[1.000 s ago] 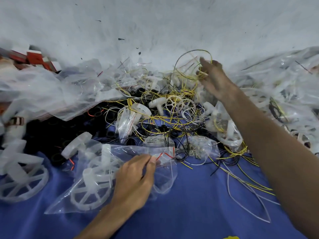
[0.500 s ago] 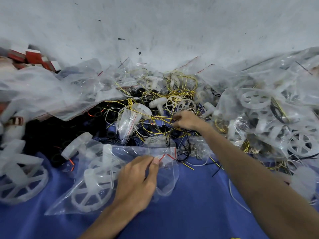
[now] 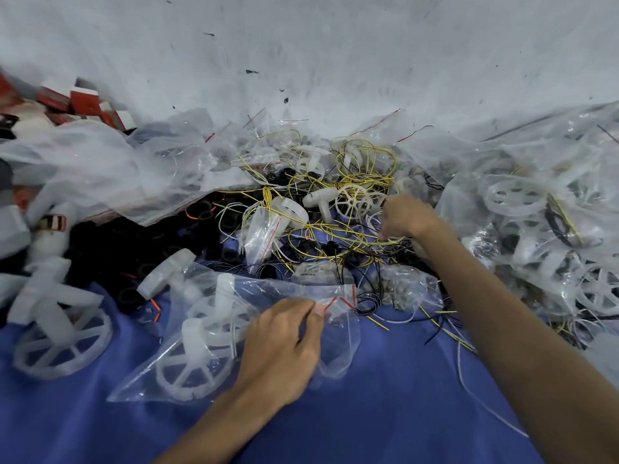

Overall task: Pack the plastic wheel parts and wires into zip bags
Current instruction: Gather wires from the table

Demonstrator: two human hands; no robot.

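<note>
A clear zip bag (image 3: pixel 338 343) with a red seal line lies on the blue cloth. Inside it sit white plastic wheel parts (image 3: pixel 197 343). My left hand (image 3: pixel 284 346) rests on the bag and pinches its open edge near the red seal. My right hand (image 3: pixel 403 217) reaches into the tangle of yellow, white and black wires (image 3: pixel 348 229) in the middle, its fingers curled round yellow wires. More white wheel parts (image 3: pixel 321 199) lie among the wires.
Filled clear bags (image 3: pixel 536 222) pile up at the right. Loose white wheels (image 3: pixel 50 336) and black rings (image 3: pixel 140 242) lie at the left, under a large crumpled plastic sheet (image 3: pixel 100 169). Red and white boxes (image 3: pixel 83 102) stand at the far left. A pale wall rises behind.
My right hand came down from the far yellow wire loops into the middle of the tangle, then shifted a little right. My left hand stayed on the bag's edge.
</note>
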